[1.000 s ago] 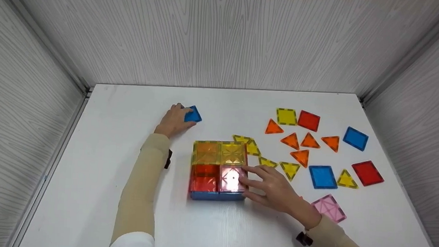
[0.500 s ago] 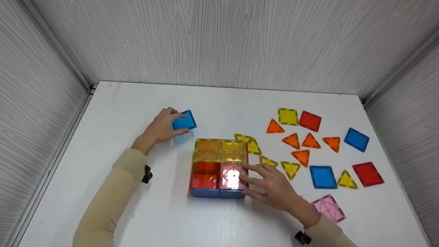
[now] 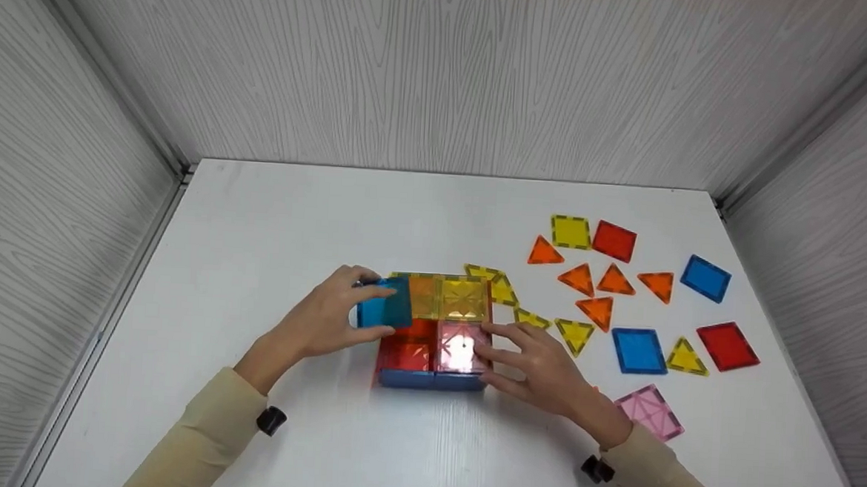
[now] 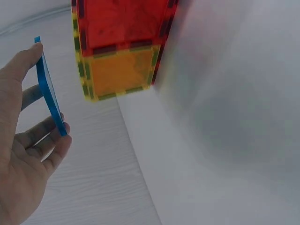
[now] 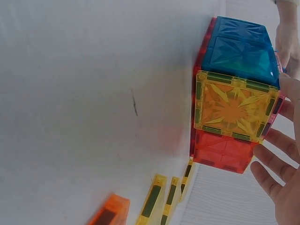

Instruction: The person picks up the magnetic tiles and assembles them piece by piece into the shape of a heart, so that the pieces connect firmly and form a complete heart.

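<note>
A box of translucent magnetic tiles (image 3: 462,301) stands mid-table, its top showing yellow tiles at the back, a pink one at front right and a red area at front left. My left hand (image 3: 318,315) pinches a blue square tile (image 3: 385,308) over the box's back left part. In the left wrist view that blue tile (image 4: 48,91) is held by its edges between thumb and fingers, apart from the box. My right hand (image 3: 534,367) rests with spread fingers against the box's right side; in the right wrist view its fingers touch near the yellow side tile (image 5: 234,110).
Right of the box lie several loose tiles: orange triangles (image 3: 615,280), yellow triangles (image 3: 573,335), blue squares (image 3: 639,351), red squares (image 3: 727,346), a yellow square (image 3: 571,231) and a pink square (image 3: 649,411). Patterned walls (image 3: 442,73) border the table at the back and sides.
My left hand has lifted the blue tile from the back left of the table and carried it towards me and right, over the box. My right hand has stayed at the box.
</note>
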Action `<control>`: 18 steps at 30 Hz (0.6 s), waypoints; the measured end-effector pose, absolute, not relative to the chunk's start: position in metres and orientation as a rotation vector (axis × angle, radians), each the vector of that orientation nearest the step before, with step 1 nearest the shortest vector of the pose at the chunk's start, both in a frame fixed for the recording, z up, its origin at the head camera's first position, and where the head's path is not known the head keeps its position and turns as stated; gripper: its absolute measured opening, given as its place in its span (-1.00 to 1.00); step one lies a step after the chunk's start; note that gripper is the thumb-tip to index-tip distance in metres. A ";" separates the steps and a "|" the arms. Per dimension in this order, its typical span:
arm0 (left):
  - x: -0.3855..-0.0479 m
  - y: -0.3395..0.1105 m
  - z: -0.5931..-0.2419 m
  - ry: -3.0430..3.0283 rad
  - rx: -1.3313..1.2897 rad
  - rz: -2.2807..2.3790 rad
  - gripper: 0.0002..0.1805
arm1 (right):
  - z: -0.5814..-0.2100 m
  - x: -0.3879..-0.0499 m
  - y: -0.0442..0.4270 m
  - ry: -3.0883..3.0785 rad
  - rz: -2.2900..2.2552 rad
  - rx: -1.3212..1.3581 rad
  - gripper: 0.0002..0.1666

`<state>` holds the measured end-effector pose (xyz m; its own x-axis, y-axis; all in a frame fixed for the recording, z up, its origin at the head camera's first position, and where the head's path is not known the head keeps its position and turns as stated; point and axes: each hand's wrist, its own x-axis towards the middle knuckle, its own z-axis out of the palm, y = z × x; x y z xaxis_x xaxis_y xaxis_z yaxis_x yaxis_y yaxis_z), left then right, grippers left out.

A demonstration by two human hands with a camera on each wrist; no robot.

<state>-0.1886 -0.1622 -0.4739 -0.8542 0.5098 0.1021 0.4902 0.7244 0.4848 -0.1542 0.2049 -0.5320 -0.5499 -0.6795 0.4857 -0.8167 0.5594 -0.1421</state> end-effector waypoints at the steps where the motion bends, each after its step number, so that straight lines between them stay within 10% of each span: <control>1: -0.183 -0.159 -0.474 2.877 0.849 0.784 -0.34 | -0.532 -0.155 0.205 -2.416 0.499 1.216 -0.48; 18: -0.159 -0.131 -0.500 2.833 1.113 0.678 -0.46 | -0.534 -0.150 0.204 -2.453 0.511 1.174 -0.47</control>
